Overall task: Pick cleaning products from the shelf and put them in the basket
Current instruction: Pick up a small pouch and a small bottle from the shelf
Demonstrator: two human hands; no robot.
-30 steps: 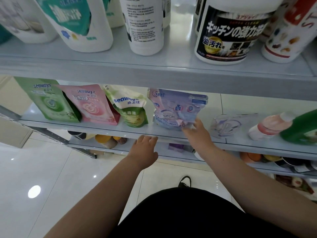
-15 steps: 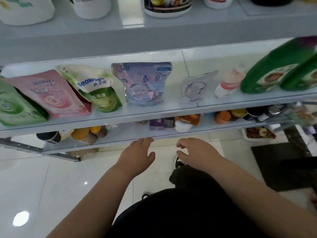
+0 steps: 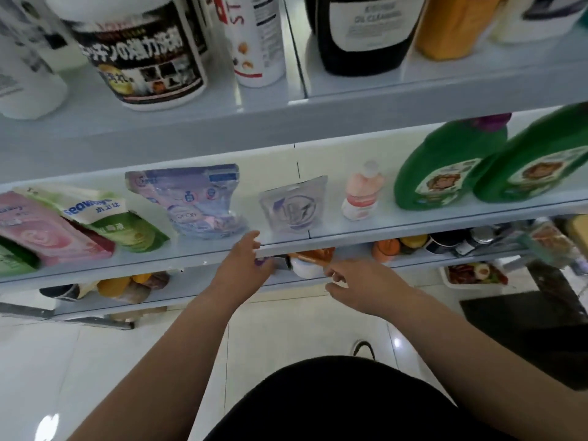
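A pale grey shelf (image 3: 413, 229) runs across the view at mid height. On it stand a purple refill pouch (image 3: 194, 202), a small clear pouch (image 3: 294, 205), a small pink bottle (image 3: 361, 192) and two green jugs (image 3: 445, 167). My left hand (image 3: 241, 265) reaches up to the shelf's front edge, fingers straight, just below the purple pouch and holding nothing. My right hand (image 3: 362, 284) hovers lower, in front of the shelf below, with loose fingers and nothing in it. No basket is in view.
Pink (image 3: 47, 230) and green-white (image 3: 108, 218) pouches lean at the left of the same shelf. The upper shelf carries a black-labelled tub (image 3: 143, 55) and tall bottles (image 3: 254, 39). The lower shelf holds small jars (image 3: 385, 249). White tile floor (image 3: 63, 361) lies below, with a dark mat (image 3: 541, 332) at the right.
The camera has tilted up and shifted right. My left hand rose to the shelf edge; my right hand, which touched the purple pouch a second ago, stays lower and apart from it.
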